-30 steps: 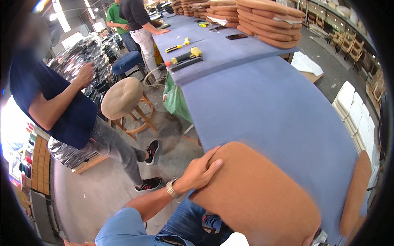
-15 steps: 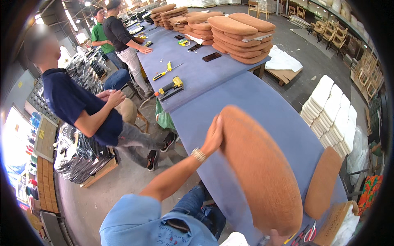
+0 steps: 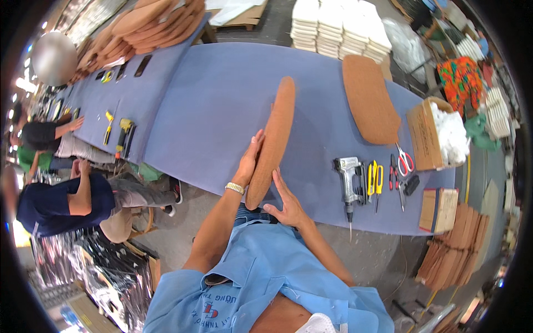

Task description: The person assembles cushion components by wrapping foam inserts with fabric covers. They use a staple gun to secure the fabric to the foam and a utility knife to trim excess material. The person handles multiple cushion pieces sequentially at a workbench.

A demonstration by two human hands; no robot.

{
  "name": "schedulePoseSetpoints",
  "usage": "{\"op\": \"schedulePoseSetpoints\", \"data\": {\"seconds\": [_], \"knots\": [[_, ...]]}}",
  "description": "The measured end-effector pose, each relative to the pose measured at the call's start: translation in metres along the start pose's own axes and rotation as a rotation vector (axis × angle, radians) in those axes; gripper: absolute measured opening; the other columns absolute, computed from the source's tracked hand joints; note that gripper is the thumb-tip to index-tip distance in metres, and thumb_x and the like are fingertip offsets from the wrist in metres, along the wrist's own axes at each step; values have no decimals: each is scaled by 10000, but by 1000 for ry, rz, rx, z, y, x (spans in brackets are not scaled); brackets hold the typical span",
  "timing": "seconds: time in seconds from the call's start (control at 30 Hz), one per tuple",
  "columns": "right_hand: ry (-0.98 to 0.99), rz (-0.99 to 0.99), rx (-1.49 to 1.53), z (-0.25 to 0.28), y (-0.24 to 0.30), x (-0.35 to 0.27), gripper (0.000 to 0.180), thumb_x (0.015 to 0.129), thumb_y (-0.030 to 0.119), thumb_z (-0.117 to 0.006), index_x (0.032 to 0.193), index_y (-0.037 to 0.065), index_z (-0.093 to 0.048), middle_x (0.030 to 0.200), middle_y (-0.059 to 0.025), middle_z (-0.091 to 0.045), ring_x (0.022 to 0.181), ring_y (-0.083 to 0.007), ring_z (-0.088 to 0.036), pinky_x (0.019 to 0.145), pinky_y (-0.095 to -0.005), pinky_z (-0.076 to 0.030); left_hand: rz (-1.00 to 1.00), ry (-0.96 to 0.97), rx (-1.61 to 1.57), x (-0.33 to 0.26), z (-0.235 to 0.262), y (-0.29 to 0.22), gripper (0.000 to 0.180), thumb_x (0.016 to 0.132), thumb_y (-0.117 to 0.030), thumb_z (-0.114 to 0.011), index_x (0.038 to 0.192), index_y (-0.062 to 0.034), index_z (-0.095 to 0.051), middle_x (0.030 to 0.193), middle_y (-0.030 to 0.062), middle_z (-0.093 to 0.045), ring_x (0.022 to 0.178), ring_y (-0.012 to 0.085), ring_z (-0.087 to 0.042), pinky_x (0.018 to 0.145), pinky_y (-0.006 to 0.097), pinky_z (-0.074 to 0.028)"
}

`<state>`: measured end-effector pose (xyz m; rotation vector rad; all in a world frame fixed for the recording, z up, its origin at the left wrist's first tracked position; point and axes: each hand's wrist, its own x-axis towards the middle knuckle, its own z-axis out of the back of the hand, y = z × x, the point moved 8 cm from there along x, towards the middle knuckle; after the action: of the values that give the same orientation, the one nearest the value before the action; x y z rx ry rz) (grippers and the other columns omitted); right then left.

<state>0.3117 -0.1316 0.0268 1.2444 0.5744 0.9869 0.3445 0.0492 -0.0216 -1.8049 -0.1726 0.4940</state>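
A brown upholstered seat cushion (image 3: pixel 273 139) stands on edge on the blue table (image 3: pixel 211 105). My left hand (image 3: pixel 249 160) presses flat against its left face. My right hand (image 3: pixel 285 200) supports its lower right side near the table's front edge. Both hands hold the cushion upright between them. A second brown cushion (image 3: pixel 369 100) lies flat on the table to the right, apart from my hands.
A pneumatic stapler (image 3: pixel 348 180), cutters (image 3: pixel 373 177) and scissors (image 3: pixel 404 162) lie right of my hands. A cardboard box of white stuffing (image 3: pixel 438 133) stands further right. Stacked brown cushions (image 3: pixel 150 22) sit at the far left end. A person in dark blue (image 3: pixel 72 200) sits left.
The view has swung to the right. The cushion has gone from lying near flat to standing on edge, and my right hand now holds its lower side.
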Motion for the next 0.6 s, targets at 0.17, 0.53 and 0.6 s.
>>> {"op": "schedulePoseSetpoints", "data": {"seconds": [0.17,0.53,0.6], "knots": [[-87,39,-7,20,12,29,931,979,294,-681,1659,19,-109,1718,-263,-87,1597,-385,-123,1281,-457,-192,19,1,71,-2,-9,-20,691,1120,-543,-296,1652,-104,-260,1710,116,-253,1572,254,-240,1273,382,-210],[-323,-17,26,75,-30,176,792,1075,326,-523,1649,-13,-95,1728,-246,-31,1602,-399,37,1293,-482,-51,-177,58,361,75,-37,-85,762,1114,-540,-302,1668,-58,-98,1747,155,-29,1613,290,1,1299,411,-79],[-382,-100,75,95,-54,214,782,1071,339,-541,1652,5,-138,1728,-243,-52,1601,-409,21,1292,-485,-54,-196,77,305,77,-37,-69,773,1111,-533,-333,1668,-55,-88,1747,163,-10,1612,295,22,1299,412,-65]]}}
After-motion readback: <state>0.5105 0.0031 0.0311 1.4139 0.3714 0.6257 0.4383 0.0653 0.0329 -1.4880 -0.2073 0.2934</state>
